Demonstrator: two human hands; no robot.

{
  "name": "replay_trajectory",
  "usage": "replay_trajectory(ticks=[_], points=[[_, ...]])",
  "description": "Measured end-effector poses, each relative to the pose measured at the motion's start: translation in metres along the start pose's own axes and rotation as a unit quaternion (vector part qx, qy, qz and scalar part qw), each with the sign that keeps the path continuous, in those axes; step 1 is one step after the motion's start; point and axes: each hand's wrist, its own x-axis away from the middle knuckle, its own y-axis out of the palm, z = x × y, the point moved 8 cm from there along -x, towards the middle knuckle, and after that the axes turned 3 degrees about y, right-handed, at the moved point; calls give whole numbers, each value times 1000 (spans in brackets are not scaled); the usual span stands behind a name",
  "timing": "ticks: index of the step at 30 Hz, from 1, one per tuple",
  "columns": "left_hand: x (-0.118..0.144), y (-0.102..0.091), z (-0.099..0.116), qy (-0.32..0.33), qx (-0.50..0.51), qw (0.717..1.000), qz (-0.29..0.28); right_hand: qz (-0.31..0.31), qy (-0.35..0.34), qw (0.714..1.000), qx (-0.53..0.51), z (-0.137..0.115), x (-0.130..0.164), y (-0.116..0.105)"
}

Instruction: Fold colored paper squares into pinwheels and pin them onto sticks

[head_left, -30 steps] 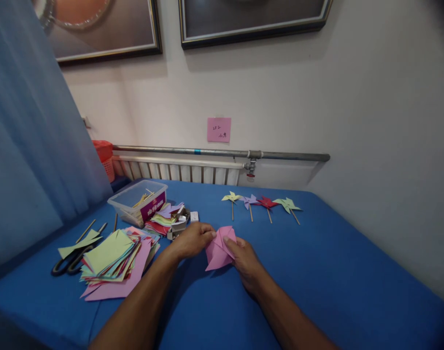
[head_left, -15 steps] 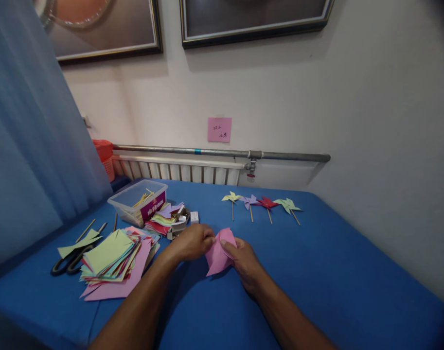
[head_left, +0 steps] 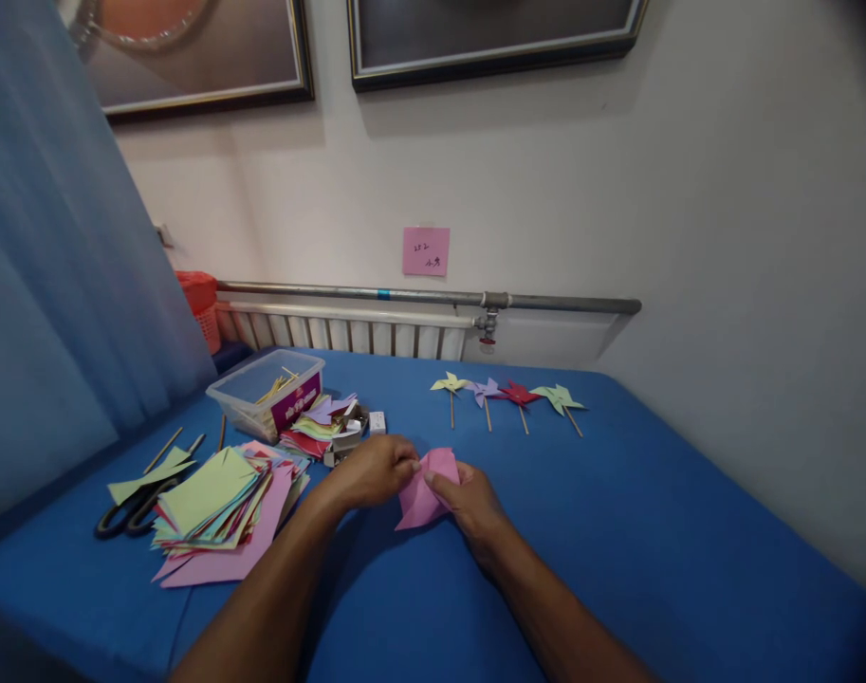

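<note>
Both my hands grip a pink sheet of paper just above the blue table. My left hand pinches its upper left corner and my right hand holds its right side with the thumb on top. The sheet is partly folded, with one point hanging down to the left. Left of my hands lies a stack of coloured paper squares.
Several finished paper pinwheels on sticks lie in a row at the back. A clear plastic box with sticks, a smaller paper pile, a stapler, black scissors and loose sticks sit on the left. A blue curtain hangs at left.
My hands have drawn closer together on the pink paper, folding it more tightly. The view has shifted slightly.
</note>
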Motion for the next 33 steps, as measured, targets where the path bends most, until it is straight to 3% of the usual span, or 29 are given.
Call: replay_trajectory(ticks=[23, 30, 33], points=[[0, 5, -7, -47, 114, 992, 1, -20, -19, 998, -60, 1, 5, 4], [-1, -14, -22, -85, 153, 976, 133, 26, 20, 989, -141, 2, 4, -5], [-3, -9, -30, -122, 226, 954, 156, 14, 26, 984, -178, -3, 7, -4]])
